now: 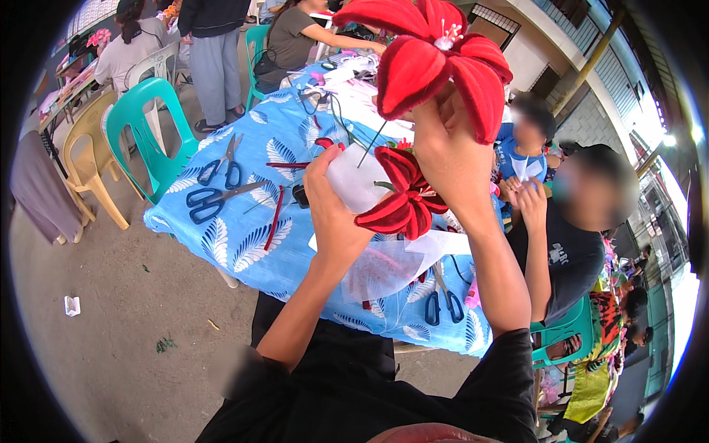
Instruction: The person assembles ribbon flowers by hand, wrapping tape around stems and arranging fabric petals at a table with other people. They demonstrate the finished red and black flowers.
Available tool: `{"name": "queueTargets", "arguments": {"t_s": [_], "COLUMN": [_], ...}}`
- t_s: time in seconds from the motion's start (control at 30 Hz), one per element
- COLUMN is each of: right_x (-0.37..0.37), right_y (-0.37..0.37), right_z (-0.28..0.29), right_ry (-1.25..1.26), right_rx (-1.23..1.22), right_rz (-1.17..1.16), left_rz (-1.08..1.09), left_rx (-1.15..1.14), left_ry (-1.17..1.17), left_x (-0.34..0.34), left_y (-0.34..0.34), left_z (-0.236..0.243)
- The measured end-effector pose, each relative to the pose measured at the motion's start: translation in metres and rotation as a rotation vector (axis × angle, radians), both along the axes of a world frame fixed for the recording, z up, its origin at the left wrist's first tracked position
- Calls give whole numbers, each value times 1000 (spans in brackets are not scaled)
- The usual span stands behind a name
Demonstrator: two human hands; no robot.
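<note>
My right hand (454,151) is raised, its fingers closed behind a large red fuzzy flower (413,77) with a pale centre. In my left hand (332,214) a white sheet (356,177) is pinched, seemingly paper or thin fabric. A thin dark wire (374,142) slants down toward that sheet; whether it joins the large flower cannot be made out. A smaller red flower (402,196) shows between my hands, and what supports it is hidden. Below my hands lies a sheer white piece (395,269) on the table.
The table has a blue leaf-patterned cloth (181,214). Two scissors, one upper (224,164) and one lower (210,202), lie left; another pair of scissors (442,297) lies near the front edge. Red fuzzy strips (275,218) are scattered. A person (569,244) sits right; a green chair (151,136) stands left.
</note>
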State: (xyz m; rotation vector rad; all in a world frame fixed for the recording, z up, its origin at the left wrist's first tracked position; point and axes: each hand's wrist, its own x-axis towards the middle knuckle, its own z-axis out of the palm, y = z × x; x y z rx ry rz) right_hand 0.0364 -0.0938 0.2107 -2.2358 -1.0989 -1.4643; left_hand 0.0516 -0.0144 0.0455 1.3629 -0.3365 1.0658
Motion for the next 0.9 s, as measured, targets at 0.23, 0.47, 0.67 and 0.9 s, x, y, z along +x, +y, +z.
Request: {"name": "queueTargets", "arguments": {"t_s": [0.23, 0.47, 0.67, 0.9], "right_x": [1, 4, 16, 21], "right_y": [-7, -8, -6, -3], "right_z": [-7, -5, -6, -3], "right_ry": [-154, 304, 277, 628], "right_rx": [-189, -23, -105, 279], "right_rz": [-101, 122, 134, 293], "left_rz": [-5, -7, -29, 52], "left_rx": [37, 25, 5, 31], "left_ry": [65, 38, -3, 14], "left_x": [-5, -2, 2, 2], "left_y": [-3, -3, -3, -3], "left_z": [1, -2, -6, 1]}}
